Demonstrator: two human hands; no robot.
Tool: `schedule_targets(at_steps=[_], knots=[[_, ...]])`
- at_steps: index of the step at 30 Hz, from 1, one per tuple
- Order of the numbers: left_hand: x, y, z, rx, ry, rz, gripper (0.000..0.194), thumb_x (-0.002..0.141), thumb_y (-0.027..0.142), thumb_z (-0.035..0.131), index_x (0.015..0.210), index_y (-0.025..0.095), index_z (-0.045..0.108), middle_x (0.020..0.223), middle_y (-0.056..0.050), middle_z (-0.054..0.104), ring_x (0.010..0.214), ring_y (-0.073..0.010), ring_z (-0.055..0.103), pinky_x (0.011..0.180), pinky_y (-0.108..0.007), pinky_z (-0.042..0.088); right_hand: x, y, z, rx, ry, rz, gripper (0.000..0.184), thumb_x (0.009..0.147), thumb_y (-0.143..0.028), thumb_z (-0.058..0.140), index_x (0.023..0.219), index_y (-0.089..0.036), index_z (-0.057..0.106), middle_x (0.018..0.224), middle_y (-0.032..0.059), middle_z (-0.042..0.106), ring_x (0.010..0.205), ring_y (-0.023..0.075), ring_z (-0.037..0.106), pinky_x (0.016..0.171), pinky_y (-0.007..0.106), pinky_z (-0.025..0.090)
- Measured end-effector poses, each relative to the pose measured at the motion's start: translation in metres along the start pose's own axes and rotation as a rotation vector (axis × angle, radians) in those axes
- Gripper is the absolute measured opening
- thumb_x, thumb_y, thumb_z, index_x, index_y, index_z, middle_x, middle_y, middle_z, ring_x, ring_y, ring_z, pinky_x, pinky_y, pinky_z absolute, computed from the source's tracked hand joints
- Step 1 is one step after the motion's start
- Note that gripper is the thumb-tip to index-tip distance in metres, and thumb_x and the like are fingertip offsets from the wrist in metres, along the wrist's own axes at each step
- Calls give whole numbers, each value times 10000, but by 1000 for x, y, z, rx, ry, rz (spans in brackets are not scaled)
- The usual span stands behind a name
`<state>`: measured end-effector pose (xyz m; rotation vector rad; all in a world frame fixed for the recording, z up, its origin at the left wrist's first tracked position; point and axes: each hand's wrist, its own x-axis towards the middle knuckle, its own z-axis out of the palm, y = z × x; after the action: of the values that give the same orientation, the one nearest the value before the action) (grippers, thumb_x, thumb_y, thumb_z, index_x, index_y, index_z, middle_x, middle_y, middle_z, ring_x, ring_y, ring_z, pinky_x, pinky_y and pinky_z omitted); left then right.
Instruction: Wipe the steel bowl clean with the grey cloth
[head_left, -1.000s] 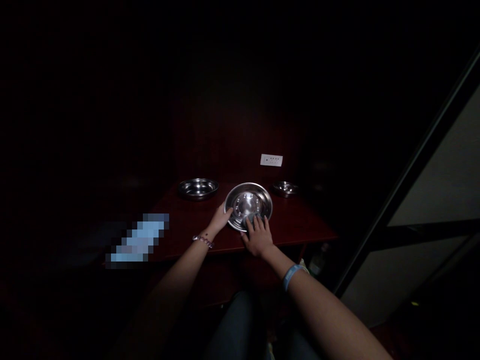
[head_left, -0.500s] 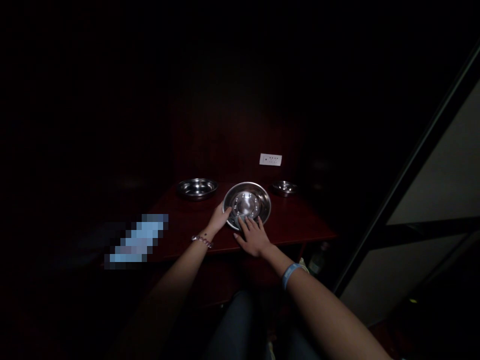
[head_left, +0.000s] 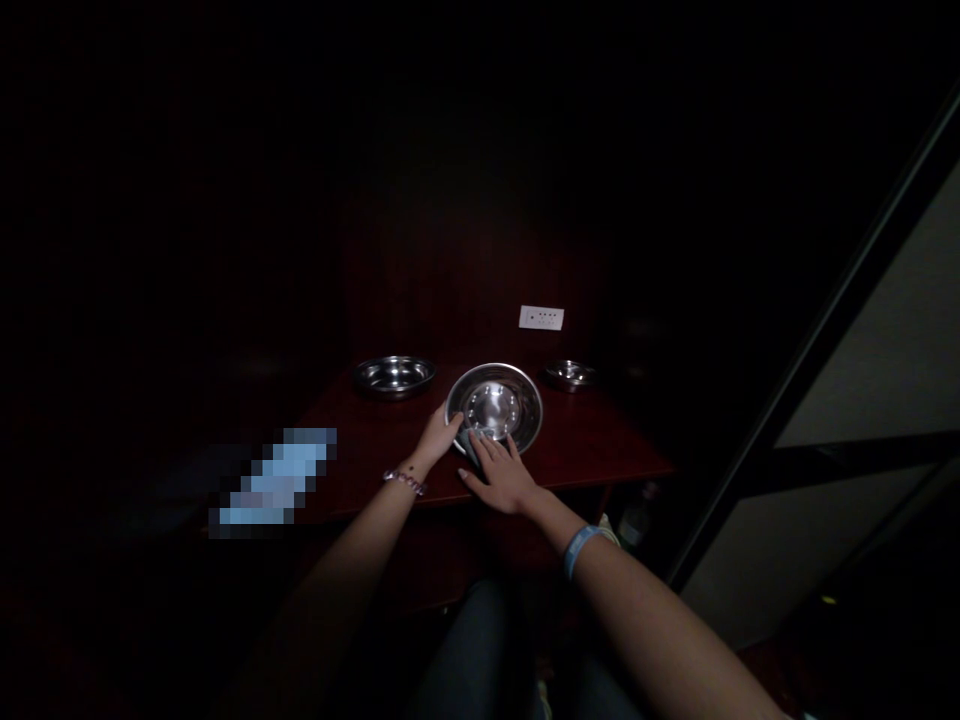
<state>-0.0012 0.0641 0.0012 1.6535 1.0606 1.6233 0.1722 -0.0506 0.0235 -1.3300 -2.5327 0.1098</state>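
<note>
A shiny steel basin is tilted up, its hollow side facing me, over the front part of the dark red table. My left hand grips its left rim, thumb on the inside and the other fingers hidden behind. At the lower inside wall, my right hand holds a grey cloth against the metal. Its fingers lie spread over the cloth, and the thumb stands apart to the left. Most of the cloth is covered by the fingers.
A wide steel dish stands at the back left, and a smaller steel dish at the back right. A white socket plate is on the back wall. A bottle stands below the table's right side. A pixelated bright patch lies left.
My right hand has shifted slightly left along the basin's lower inside, and the cloth has moved with it. My left hand and the basin stay nearly still.
</note>
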Motion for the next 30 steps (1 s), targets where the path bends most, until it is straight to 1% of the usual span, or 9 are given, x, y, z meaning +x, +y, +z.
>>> schedule_targets(at_steps=[6,13,16,19,23,30], knots=[[1,-3,0,-11,-5,-1,479,762,327,625,1189,109,641,1220,-169,702,1163,-306,645,1118,-493,409,-2,5,-3,-86,-21,-34,758,1018,-564,296,1611,-133,106,1643,150,246,1531,245,210,1246,490,12],[1,-4,0,-8,-15,13,500,762,362,627,1189,104,634,1232,-180,696,1169,-318,642,1114,-497,412,-5,11,-11,-129,-76,30,713,1030,-567,226,1614,-171,124,1639,130,262,1530,232,214,1244,491,-17],[-1,-1,0,-7,-27,20,499,770,385,630,1192,118,633,1233,-169,698,1176,-315,638,1114,-494,414,-6,14,-13,-153,-90,60,687,1032,-564,203,1609,-193,169,1634,119,270,1528,238,223,1241,509,-26],[-3,3,-1,12,-41,30,500,780,371,618,1208,114,626,1245,-166,695,1174,-308,639,1120,-489,409,-6,20,-12,-185,-59,91,656,1033,-540,224,1589,-196,265,1617,123,307,1518,256,252,1240,530,-21],[-5,7,-1,34,-43,25,494,790,360,615,1218,113,626,1249,-164,694,1190,-307,631,1122,-488,410,-5,27,-9,-247,28,143,608,1021,-508,290,1549,-218,373,1589,105,380,1499,269,301,1244,530,-12],[-5,7,0,13,-35,11,518,786,341,616,1250,111,613,1292,-172,671,1225,-311,613,1137,-491,392,-4,35,-13,-343,127,188,584,1012,-462,337,1525,-195,420,1563,105,431,1505,267,284,1248,504,-47]])
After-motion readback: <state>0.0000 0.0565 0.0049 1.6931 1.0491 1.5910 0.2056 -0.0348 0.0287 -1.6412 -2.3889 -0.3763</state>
